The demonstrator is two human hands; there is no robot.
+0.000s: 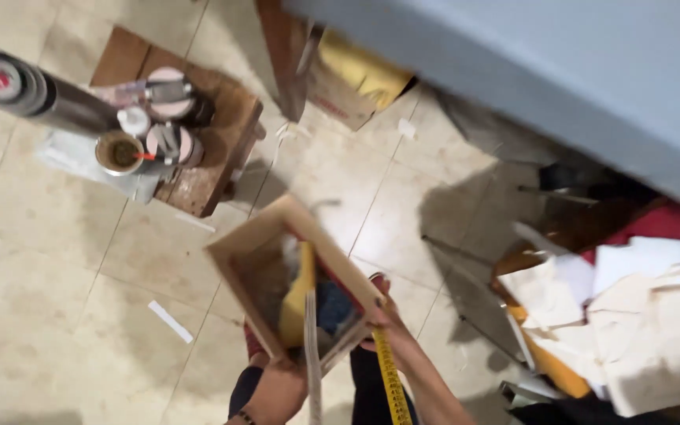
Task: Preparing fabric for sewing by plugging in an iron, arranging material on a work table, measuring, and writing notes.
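A person looks down at a square open wooden frame (293, 275), tilted and held up over a pale tiled floor (41, 260) near the centre of the view. The left hand (277, 393) sits at 6 o'clock from the frame, fingers closed around its lower corner and around a thin pale strip (313, 362) that runs up across the opening. The right hand (383, 319) is at 4 o'clock from the frame, fingers wrapped on its right edge and pinching a yellow measuring tape (388, 378) that hangs down toward the bottom edge of the view. Motion blur softens both hands, so the exact finger placement is hard to tell. Through the frame's opening, something yellow and something blue show, too blurred to name.

At 11 o'clock from the frame, well apart, a small wooden stool (206, 157) carries 3 round tins (171, 145) and a white bottle (133, 120). A dark sealant tube (37, 94) with a red nozzle lies at 10 o'clock, near the stool. A grey panel (560, 71) fills the 1 o'clock corner, with a cardboard box (352, 86) at 12 o'clock. White paper sheets (631, 307) pile up at 3 o'clock. A small white strip (170, 321) lies on the floor at 9 o'clock.
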